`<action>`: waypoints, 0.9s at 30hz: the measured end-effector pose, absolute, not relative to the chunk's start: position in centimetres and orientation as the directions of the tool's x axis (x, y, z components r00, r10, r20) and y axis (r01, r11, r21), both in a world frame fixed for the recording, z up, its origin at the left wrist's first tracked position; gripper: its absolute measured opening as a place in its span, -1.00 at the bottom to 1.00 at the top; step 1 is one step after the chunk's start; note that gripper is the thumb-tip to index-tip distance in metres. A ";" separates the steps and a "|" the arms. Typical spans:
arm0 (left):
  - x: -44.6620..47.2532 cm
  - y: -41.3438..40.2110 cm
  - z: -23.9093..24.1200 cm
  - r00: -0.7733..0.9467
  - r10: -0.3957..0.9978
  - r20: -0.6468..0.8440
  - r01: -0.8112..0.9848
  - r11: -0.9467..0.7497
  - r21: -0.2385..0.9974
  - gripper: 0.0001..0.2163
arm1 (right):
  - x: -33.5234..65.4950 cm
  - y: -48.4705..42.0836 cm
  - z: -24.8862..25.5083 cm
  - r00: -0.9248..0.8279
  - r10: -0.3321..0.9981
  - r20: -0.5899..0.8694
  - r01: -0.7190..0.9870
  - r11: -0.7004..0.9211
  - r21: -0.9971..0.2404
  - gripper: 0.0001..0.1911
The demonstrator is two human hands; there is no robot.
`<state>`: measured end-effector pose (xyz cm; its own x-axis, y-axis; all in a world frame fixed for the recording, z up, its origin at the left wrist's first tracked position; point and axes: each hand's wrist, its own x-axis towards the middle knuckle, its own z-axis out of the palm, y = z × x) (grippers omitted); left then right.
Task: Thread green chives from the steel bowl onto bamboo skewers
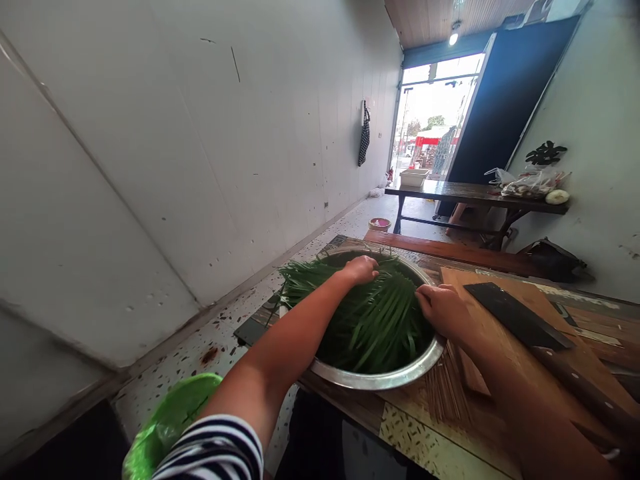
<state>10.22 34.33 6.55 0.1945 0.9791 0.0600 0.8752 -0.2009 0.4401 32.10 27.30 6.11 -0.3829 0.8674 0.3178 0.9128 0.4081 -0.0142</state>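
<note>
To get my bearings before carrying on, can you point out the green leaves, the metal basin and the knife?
Green leaves [385, 317]: head view, middle of the heap.
Metal basin [376, 381]: head view, near rim.
Knife [530, 327]: head view, dark blade, toward the handle.

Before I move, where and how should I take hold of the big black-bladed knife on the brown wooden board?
Best by the dark riveted handle, probably from the near right: the black-bladed knife lies on the brown wooden board with its handle angled toward the picture's lower right and its wide blade pointing away.
</note>
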 end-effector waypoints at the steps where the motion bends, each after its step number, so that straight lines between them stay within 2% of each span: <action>1: 10.2 34.1 6.6 0.222 0.973 0.058 0.869 -0.225 0.441 -0.75 | 32.1 27.1 6.1 -0.380 0.872 0.309 0.915 0.402 -0.010 -0.65; 6: 10.7 31.9 7.1 0.330 0.937 0.117 0.801 -0.343 0.490 -0.83 | 32.5 24.3 5.7 -0.369 0.875 0.313 0.915 0.401 -0.041 -0.65; 9: 11.4 29.7 7.5 0.395 0.913 0.104 0.815 -0.400 0.419 -0.81 | 32.9 21.7 5.7 -0.368 0.864 0.343 0.897 0.427 -0.112 -0.65; 12: 12.0 28.4 8.0 0.445 0.895 0.029 0.841 -0.429 0.330 -0.77 | 33.3 20.1 5.7 -0.386 0.837 0.388 0.872 0.468 -0.143 -0.67; 14: 12.4 28.3 8.2 0.431 0.902 0.000 0.857 -0.410 0.311 -0.75 | 33.7 19.9 5.7 -0.379 0.819 0.431 0.873 0.471 -0.126 -0.69; 17: 13.3 28.9 8.5 0.346 0.937 0.052 0.894 -0.346 0.285 -0.75 | 34.0 20.4 6.1 -0.345 0.820 0.457 0.913 0.405 -0.037 -0.70; 21: 14.5 29.2 8.6 0.268 0.960 0.078 0.921 -0.279 0.272 -0.80 | 33.8 20.8 7.3 -0.297 0.885 0.359 0.954 0.290 0.075 -0.66; 27: 14.5 29.3 7.6 0.258 0.961 0.100 0.918 -0.276 0.285 -0.80 | 33.2 20.7 7.5 -0.314 0.888 0.335 0.949 0.305 0.079 -0.68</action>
